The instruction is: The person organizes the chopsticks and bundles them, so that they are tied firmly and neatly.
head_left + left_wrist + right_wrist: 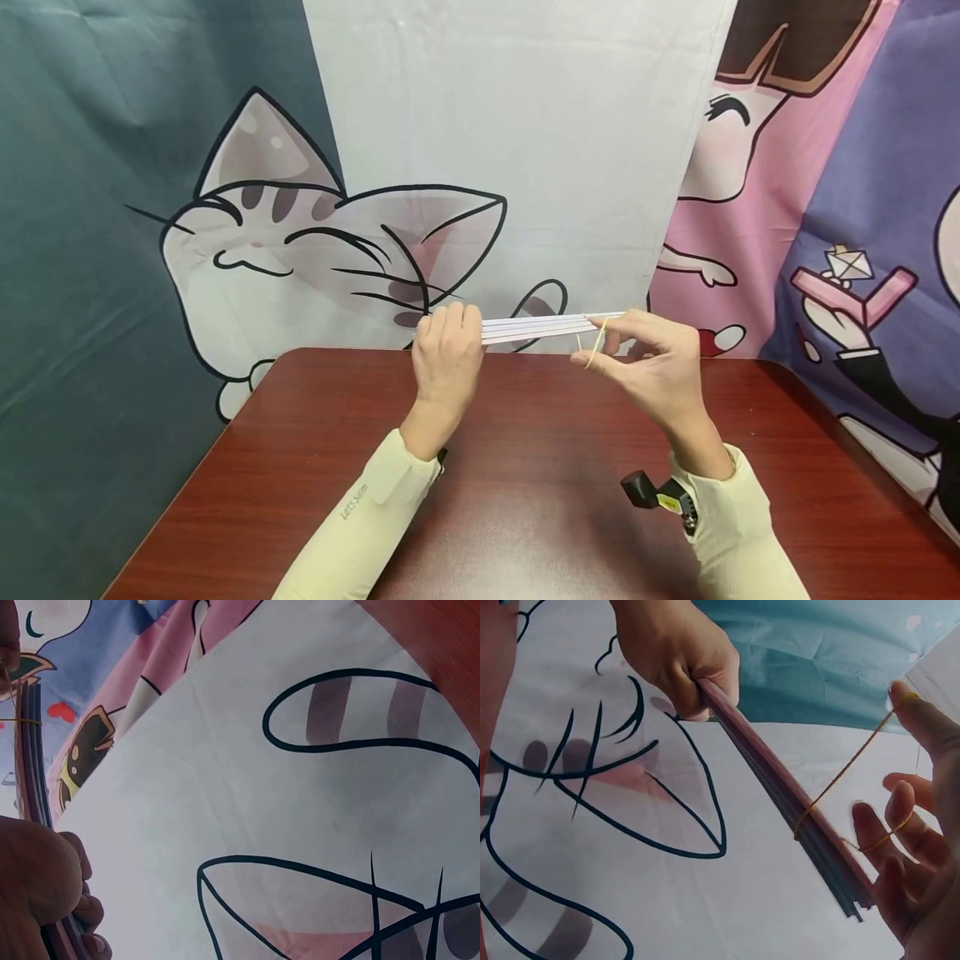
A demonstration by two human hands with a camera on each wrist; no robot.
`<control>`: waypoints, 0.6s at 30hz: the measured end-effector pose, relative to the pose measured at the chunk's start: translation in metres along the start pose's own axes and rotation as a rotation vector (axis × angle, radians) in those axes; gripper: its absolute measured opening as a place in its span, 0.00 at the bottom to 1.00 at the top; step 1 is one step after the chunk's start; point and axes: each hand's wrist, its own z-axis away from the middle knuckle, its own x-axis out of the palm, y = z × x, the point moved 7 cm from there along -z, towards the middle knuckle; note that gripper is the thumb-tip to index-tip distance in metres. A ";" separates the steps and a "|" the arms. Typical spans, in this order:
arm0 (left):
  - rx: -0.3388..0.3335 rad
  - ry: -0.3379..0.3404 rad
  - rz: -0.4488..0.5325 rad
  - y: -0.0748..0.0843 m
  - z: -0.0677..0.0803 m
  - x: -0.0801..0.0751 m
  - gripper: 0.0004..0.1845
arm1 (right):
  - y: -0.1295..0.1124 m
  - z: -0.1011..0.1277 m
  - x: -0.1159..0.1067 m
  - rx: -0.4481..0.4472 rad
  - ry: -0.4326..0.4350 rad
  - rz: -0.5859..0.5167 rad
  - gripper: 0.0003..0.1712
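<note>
My left hand point(447, 350) grips one end of a bundle of thin pale straws point(540, 327) and holds it level above the table, in front of the backdrop. My right hand point(645, 360) is at the bundle's other end with a yellow rubber band point(596, 343) stretched over its fingers. In the right wrist view the rubber band point(847, 769) runs from a raised fingertip down around the straws point(780, 787) near their tips and back to the other fingers point(900, 825). The left wrist view shows the straws point(31, 765) rising out of my left hand point(37, 877).
A dark red-brown table point(525, 500) lies under both hands, with a rounded far edge. Behind it hangs a cloth backdrop point(510, 167) printed with a cartoon cat and pink and purple figures. A small black device point(652, 492) is strapped at my right wrist.
</note>
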 end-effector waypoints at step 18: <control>-0.040 0.036 0.025 -0.009 -0.006 -0.006 0.11 | 0.011 0.004 -0.010 0.479 0.173 -0.006 0.34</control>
